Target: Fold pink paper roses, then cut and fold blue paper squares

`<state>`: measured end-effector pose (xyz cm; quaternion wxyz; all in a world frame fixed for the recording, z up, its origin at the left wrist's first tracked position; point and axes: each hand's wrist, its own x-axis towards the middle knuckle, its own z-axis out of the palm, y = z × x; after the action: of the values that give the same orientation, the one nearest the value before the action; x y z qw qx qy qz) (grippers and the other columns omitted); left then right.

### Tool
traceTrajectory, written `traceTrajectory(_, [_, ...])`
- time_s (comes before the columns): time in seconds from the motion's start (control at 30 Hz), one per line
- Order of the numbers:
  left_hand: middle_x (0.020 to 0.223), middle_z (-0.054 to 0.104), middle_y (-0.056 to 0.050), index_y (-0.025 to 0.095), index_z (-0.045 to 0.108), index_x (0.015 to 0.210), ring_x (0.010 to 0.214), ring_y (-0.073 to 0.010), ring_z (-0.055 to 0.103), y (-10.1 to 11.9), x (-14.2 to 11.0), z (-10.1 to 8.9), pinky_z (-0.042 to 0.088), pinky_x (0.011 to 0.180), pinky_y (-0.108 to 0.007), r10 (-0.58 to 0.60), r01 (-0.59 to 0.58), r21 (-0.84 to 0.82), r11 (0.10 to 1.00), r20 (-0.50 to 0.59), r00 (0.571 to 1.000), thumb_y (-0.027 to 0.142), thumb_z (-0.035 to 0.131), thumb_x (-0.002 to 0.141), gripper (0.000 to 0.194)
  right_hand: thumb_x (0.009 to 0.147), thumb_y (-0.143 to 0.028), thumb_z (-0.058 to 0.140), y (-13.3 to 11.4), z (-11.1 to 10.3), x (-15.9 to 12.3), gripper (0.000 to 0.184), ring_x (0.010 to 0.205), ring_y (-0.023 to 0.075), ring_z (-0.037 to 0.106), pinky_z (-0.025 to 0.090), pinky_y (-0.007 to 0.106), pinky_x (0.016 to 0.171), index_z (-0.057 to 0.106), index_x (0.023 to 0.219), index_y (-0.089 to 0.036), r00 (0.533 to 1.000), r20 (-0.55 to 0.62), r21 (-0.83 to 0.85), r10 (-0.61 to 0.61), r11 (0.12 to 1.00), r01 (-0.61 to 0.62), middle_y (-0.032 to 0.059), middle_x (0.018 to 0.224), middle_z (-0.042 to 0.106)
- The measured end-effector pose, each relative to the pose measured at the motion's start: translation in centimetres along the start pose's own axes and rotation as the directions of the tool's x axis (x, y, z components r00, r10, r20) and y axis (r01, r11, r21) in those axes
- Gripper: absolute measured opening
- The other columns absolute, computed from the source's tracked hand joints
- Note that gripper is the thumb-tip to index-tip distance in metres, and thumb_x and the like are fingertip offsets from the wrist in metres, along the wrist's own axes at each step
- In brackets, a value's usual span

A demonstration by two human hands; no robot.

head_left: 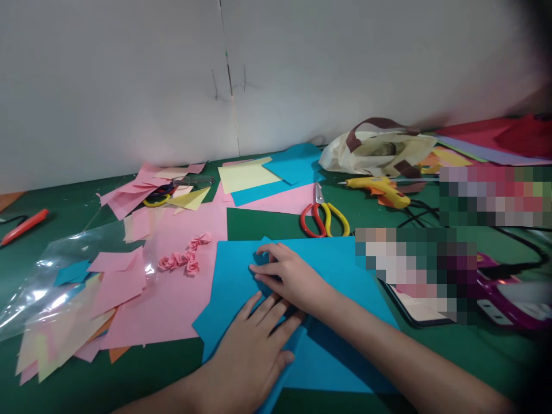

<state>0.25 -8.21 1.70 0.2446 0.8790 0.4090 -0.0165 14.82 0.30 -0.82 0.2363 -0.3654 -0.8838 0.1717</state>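
Observation:
A large blue paper sheet lies on the green table in front of me. My left hand rests flat on its near left part, fingers stretched out and together. My right hand presses down on the sheet's middle, fingers extended toward a folded edge near the top left corner. Neither hand holds anything up; both press on the paper.
A big pink sheet with several small pink paper roses lies to the left. Red-and-yellow scissors, a yellow glue gun, a cloth bag, a clear plastic bag with paper scraps and a red pen surround the work area.

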Motion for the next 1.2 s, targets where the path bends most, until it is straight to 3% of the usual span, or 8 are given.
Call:
traceTrajectory(0.1, [0.149,0.028,0.000,0.032,0.018,0.144,0.136,-0.0246,0.027,-0.2,0.0,-0.1,0.022,0.110,-0.051,0.036,-0.036,-0.001,0.999,0.036,0.999,0.043,0.026,0.096,0.050,0.085,-0.025,0.056,0.2,-0.1,-0.1,0.019,0.092,0.0207,0.055,0.049,0.036,0.080,0.071,0.097,-0.021,0.999,-0.038,0.000,0.020,1.000,-0.020,0.0100,0.109,0.059])
traceTrajectory(0.2, [0.151,0.019,0.001,0.032,0.011,0.144,0.138,-0.0256,0.019,-0.3,-0.1,-0.1,0.015,0.110,-0.057,0.063,-0.063,0.009,0.998,0.052,0.997,0.044,0.026,0.096,0.052,0.081,-0.027,0.062,0.4,-0.2,-0.1,0.028,0.099,0.0248,0.055,0.049,0.041,0.084,0.067,0.106,-0.018,0.986,-0.115,-0.007,0.117,0.993,-0.119,0.0122,0.110,0.059])
traceTrajectory(0.37, [0.152,0.013,0.003,0.034,0.004,0.143,0.139,-0.0262,0.012,-0.4,-0.2,-0.1,0.007,0.108,-0.063,0.074,-0.074,0.011,0.997,0.032,0.997,0.043,0.023,0.096,0.052,0.073,-0.041,0.069,0.7,-0.4,-0.1,0.049,0.100,0.0287,0.055,0.050,0.044,0.085,0.062,0.114,-0.013,0.912,-0.230,0.000,0.338,0.938,-0.348,0.0149,0.106,0.058])
traceTrajectory(0.63, [0.152,0.012,0.003,0.033,0.006,0.144,0.139,-0.0266,0.011,-0.5,-0.2,0.3,0.007,0.108,-0.064,0.068,-0.069,0.005,0.998,0.026,0.997,0.045,0.020,0.096,0.051,0.077,-0.041,0.065,0.4,-0.9,-0.1,0.041,0.086,0.0251,0.061,0.052,0.036,0.071,0.063,0.110,-0.016,0.886,-0.184,-0.031,0.425,0.899,-0.437,0.0112,0.096,0.060])
traceTrajectory(0.73, [0.152,0.012,0.002,0.033,0.007,0.144,0.140,-0.0267,0.011,-0.5,-0.3,0.3,0.007,0.108,-0.064,0.071,-0.072,0.012,0.997,0.018,0.997,0.045,0.022,0.096,0.052,0.078,-0.041,0.064,0.4,-1.5,-0.3,0.035,0.085,0.0263,0.061,0.050,0.036,0.070,0.064,0.102,-0.015,0.860,-0.234,-0.132,0.453,0.862,-0.490,0.0124,0.093,0.062])
traceTrajectory(0.83, [0.152,0.012,0.001,0.033,0.007,0.144,0.139,-0.0272,0.012,-0.5,-0.4,0.2,0.008,0.108,-0.063,0.077,-0.077,0.021,0.997,0.001,0.997,0.045,0.024,0.096,0.053,0.078,-0.043,0.061,0.4,-2.3,-0.5,0.033,0.073,0.0242,0.062,0.045,0.032,0.058,0.062,0.095,-0.015,0.816,-0.219,-0.182,0.535,0.799,-0.573,0.0115,0.085,0.064])
traceTrajectory(0.97, [0.152,0.012,0.001,0.033,0.005,0.144,0.139,-0.0272,0.013,-0.5,-0.4,0.2,0.007,0.109,-0.063,0.080,-0.080,0.029,0.996,-0.006,0.997,0.045,0.024,0.096,0.053,0.080,-0.043,0.059,0.6,-3.1,-0.3,0.026,0.058,0.0198,0.060,0.036,0.027,0.048,0.058,0.088,-0.018,0.758,-0.105,-0.117,0.644,0.749,-0.653,0.0054,0.071,0.065])
traceTrajectory(1.2, [0.151,0.014,0.002,0.033,0.004,0.143,0.139,-0.0271,0.013,-0.4,-0.3,0.2,0.010,0.109,-0.062,0.075,-0.075,0.040,0.996,-0.009,0.997,0.044,0.025,0.096,0.053,0.078,-0.032,0.061,1.3,-2.9,-0.1,0.012,0.057,0.0182,0.059,0.038,0.027,0.052,0.059,0.079,-0.020,0.771,-0.041,0.040,0.635,0.772,-0.634,0.0022,0.062,0.063])
